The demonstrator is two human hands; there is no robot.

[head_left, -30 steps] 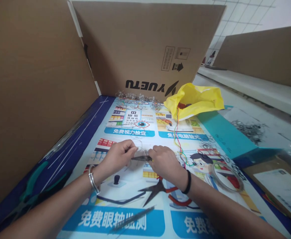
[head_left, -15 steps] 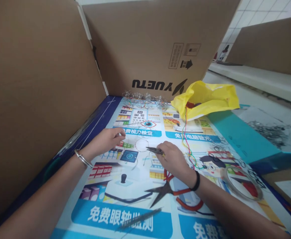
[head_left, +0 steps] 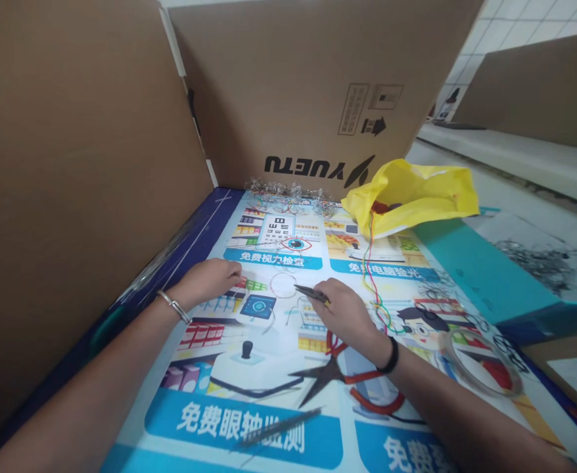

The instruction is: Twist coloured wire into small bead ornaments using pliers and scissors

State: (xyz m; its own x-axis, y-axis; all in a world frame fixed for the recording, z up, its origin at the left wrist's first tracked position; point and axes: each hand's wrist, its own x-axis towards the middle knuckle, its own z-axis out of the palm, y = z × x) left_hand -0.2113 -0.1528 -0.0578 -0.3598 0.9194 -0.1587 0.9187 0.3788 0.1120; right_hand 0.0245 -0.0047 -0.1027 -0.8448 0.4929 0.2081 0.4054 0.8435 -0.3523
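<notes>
My right hand [head_left: 344, 312] is wrapped round a pair of pliers [head_left: 311, 292], whose dark jaws point left. A thin, pale reddish wire ring [head_left: 271, 289] lies just left of the jaw tips; I cannot tell whether they touch. My left hand [head_left: 218, 277] is closed with its fingertips pinched together, to the left of the ring. Whatever it holds is too fine to make out. Below my right hand, orange-handled scissors [head_left: 325, 378] lie with their blades apart. A bundle of thin dark wires [head_left: 283, 426] lies nearer to me.
A yellow bag [head_left: 416, 197] with coloured cords stands at the back right. Tangled clear and silvery pieces [head_left: 288, 192] lie along the cardboard wall [head_left: 308, 85]. A roll of tape [head_left: 485, 364] is at right, near a turquoise box flap [head_left: 485, 276] and dark wire pieces [head_left: 539, 263].
My left hand has lowered slightly and its fingers have drawn closer together. My right hand keeps the pliers in nearly the same place. The view has shifted a little.
</notes>
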